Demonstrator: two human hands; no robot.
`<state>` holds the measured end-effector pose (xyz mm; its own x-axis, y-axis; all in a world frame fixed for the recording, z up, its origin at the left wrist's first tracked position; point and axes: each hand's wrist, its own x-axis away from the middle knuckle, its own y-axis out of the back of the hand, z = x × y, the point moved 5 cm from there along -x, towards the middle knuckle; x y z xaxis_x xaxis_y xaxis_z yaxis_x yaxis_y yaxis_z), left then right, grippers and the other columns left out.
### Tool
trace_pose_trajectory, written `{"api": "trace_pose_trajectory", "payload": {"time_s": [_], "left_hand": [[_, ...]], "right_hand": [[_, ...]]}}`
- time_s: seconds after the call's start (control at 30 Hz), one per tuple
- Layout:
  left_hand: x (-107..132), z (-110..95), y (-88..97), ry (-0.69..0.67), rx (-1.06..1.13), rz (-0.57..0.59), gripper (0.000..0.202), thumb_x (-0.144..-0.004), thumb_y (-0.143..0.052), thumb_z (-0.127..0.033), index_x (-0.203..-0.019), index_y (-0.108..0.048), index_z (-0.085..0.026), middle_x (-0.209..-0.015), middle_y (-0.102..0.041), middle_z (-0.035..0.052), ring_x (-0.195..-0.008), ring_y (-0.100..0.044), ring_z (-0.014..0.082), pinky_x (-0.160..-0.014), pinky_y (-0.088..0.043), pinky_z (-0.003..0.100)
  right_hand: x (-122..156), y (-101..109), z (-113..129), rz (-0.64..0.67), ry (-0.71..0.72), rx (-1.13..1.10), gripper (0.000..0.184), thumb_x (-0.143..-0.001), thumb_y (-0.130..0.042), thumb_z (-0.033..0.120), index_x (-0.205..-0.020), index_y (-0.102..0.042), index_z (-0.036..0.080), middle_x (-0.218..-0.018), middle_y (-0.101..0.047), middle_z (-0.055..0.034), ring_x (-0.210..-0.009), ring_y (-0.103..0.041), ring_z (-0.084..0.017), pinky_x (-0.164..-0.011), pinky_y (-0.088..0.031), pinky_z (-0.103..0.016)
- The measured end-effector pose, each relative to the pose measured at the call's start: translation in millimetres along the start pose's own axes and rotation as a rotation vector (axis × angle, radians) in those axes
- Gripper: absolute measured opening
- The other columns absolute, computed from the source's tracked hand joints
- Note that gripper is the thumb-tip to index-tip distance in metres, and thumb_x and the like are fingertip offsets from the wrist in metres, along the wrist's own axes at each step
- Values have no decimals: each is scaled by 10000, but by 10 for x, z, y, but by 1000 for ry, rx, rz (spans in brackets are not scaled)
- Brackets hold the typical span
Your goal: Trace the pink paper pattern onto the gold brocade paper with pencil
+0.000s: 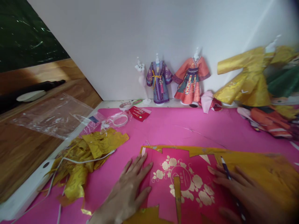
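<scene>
Pink mat (177,127) on white table, white wall behind. I see gold scraps (88,155) left of frame, doll dresses (174,81) at back. Left hand (130,189) flat, released, pressing pink pattern sheet (184,183) at lower centre; right hand (247,196) grips pen (226,169) on it.

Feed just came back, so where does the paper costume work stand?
Done: two dressed mannequins, purple and orange, stand at the wall; gold scraps lie piled left. In hand: left hand presses the pink template flat on gold paper; right hand holds a pencil. Left: a bare white mannequin.
</scene>
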<state>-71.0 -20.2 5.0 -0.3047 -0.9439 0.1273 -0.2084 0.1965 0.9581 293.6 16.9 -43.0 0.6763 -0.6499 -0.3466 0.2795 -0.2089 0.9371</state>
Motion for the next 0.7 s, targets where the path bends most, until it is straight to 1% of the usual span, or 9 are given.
{"api": "trace_pose_trajectory", "payload": {"time_s": [0.07,0.17,0.3,0.4,0.53,0.63,0.7], "left_hand": [[-14,11,6,4,0,0,625,-1046,-494,-532,-1622,-329,-354,-1732,-203,59,-1579,-214,338,-1218,-278,680],[-27,50,-7,4,5,4,626,-1034,-512,-547,-1610,-363,-351,-1726,-234,64,-1570,-254,352,-1210,-308,686],[-21,143,-47,-12,15,-80,623,-1014,-544,-570,-1592,-385,-401,-1734,-241,33,-1561,-295,357,-1202,-356,664],[-8,210,-98,-26,17,-121,625,-1004,-558,-586,-1582,-404,-406,-1729,-269,33,-1552,-315,367,-1200,-364,657],[2,242,-101,-30,39,-152,646,-990,-572,-595,-1578,-429,-368,-1723,-287,60,-1535,-345,384,-1194,-382,635],[-2,228,-45,0,52,-155,697,-970,-592,-613,-1576,-442,-302,-1699,-335,117,-1511,-387,392,-1173,-414,628],[-12,198,0,7,54,-140,707,-958,-616,-611,-1564,-462,-280,-1678,-372,135,-1499,-408,386,-1166,-430,612]], "right_hand": [[-14,9,7,-3,-8,-16,526,-812,-703,379,-1308,-637,216,-1297,-741,-202,-1114,-730,-486,-826,-623,-735],[-69,59,27,-33,-39,-66,534,-794,-708,364,-1305,-648,222,-1270,-757,-189,-1098,-737,-481,-836,-627,-713],[-162,139,70,-18,-83,-123,481,-783,-724,337,-1252,-673,245,-1283,-758,-154,-1154,-717,-462,-940,-596,-689],[-212,189,96,-6,-97,-127,507,-771,-742,321,-1264,-660,239,-1287,-754,-164,-1156,-720,-446,-962,-584,-683],[-239,213,104,-19,-83,-129,496,-772,-747,307,-1255,-654,243,-1284,-757,-157,-1155,-726,-411,-972,-580,-662],[-242,203,99,-31,-56,-127,492,-794,-733,331,-1269,-647,237,-1295,-753,-160,-1159,-726,-403,-987,-568,-663],[-243,200,93,-30,-45,-117,481,-805,-723,324,-1272,-652,236,-1290,-757,-155,-1143,-734,-401,-991,-563,-671]]}}
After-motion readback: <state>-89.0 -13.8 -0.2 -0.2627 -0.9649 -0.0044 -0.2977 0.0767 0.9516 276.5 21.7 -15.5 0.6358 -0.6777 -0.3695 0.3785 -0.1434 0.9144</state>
